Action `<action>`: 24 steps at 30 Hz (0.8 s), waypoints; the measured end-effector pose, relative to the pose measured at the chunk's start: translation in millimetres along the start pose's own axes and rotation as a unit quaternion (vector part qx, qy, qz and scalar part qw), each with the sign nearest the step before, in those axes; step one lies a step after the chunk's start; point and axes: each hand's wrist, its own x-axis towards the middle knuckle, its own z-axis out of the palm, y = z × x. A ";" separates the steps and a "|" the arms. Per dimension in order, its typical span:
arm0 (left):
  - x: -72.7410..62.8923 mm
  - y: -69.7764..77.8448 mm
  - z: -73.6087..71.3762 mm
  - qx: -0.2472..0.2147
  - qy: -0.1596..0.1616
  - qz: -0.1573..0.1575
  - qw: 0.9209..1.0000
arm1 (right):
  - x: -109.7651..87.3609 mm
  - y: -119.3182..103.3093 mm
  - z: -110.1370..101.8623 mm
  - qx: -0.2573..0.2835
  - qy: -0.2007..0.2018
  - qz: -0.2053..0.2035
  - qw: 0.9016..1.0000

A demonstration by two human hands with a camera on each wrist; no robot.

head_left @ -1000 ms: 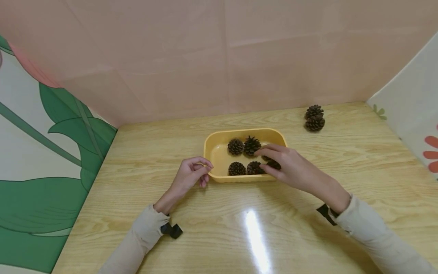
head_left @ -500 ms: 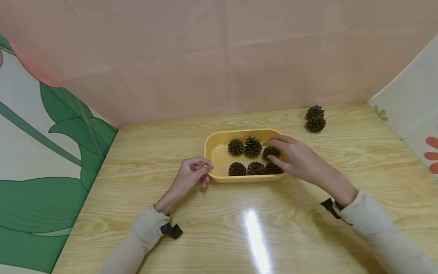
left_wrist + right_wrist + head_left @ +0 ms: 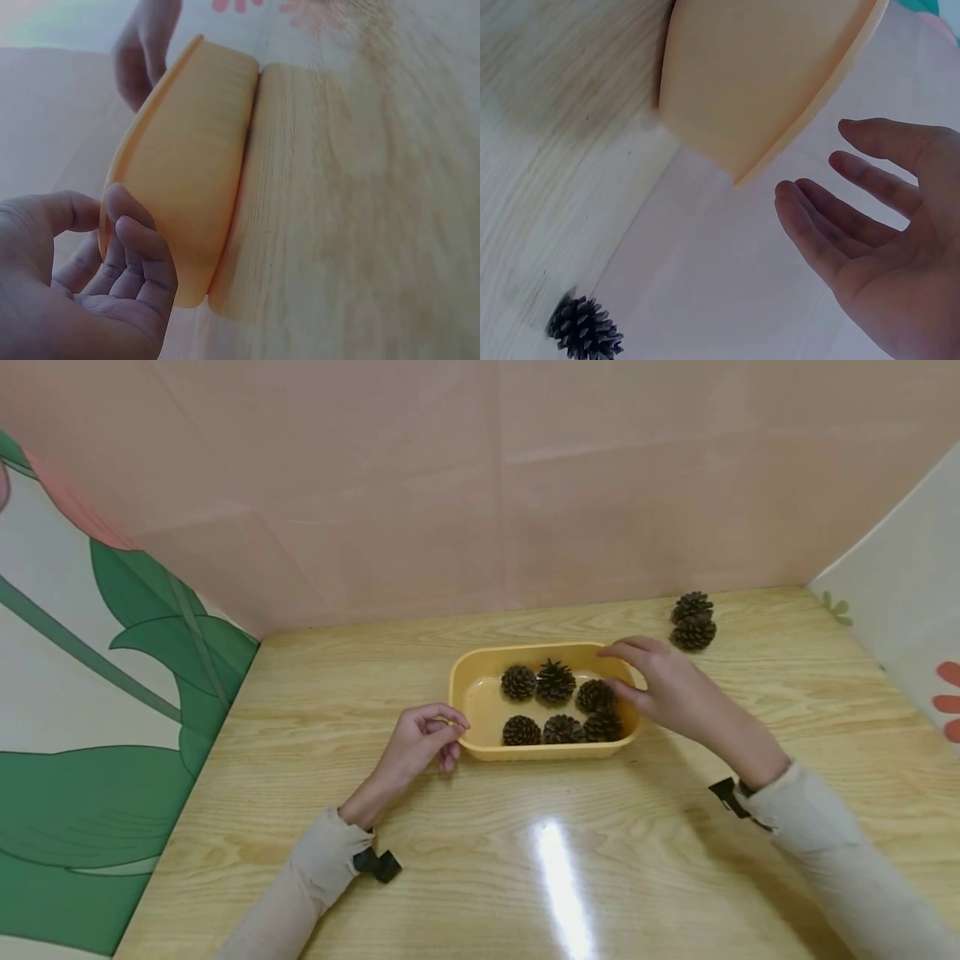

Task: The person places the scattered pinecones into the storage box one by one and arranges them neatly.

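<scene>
A yellow plastic tub with several brown pine cones inside stands on the wooden table. My left hand pinches the tub's left rim between thumb and fingers; the left wrist view shows the thumb on one side of the rim and fingertips on the other. Over the tub's right end hovers my right hand, holding nothing, its fingers relaxed and spread from the thumb. In the right wrist view those fingers are apart from the tub. The nearest pine cone lies just left of the right thumb.
Two more pine cones sit touching on the table at the back right. A pinkish sheet rises behind the table. Walls with painted leaves and flowers stand at the left and right.
My right hand has drawn up and to the right from over the pine cones to the tub's right end, uncovering the cones there. The left hand keeps its place on the rim.
</scene>
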 end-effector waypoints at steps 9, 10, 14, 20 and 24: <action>0.3 -0.9 0.4 -0.003 0.006 -0.006 1.000 | 6.5 20.4 -5.0 -0.034 0.014 0.017 0.999; 0.3 -0.8 0.6 -0.004 0.006 -0.006 1.000 | 6.6 22.9 -5.7 -0.037 0.013 0.022 0.999; 0.7 -0.9 0.8 -0.005 0.005 -0.006 1.000 | 7.0 32.9 -8.0 -0.040 0.012 0.044 0.998; 0.3 0.4 0.9 -0.006 0.008 -0.006 1.000 | 10.2 52.3 -8.4 -0.044 0.011 0.060 0.997; -0.3 0.3 1.2 -0.007 0.008 -0.007 1.000 | 12.2 66.9 -7.7 -0.053 0.007 0.070 0.996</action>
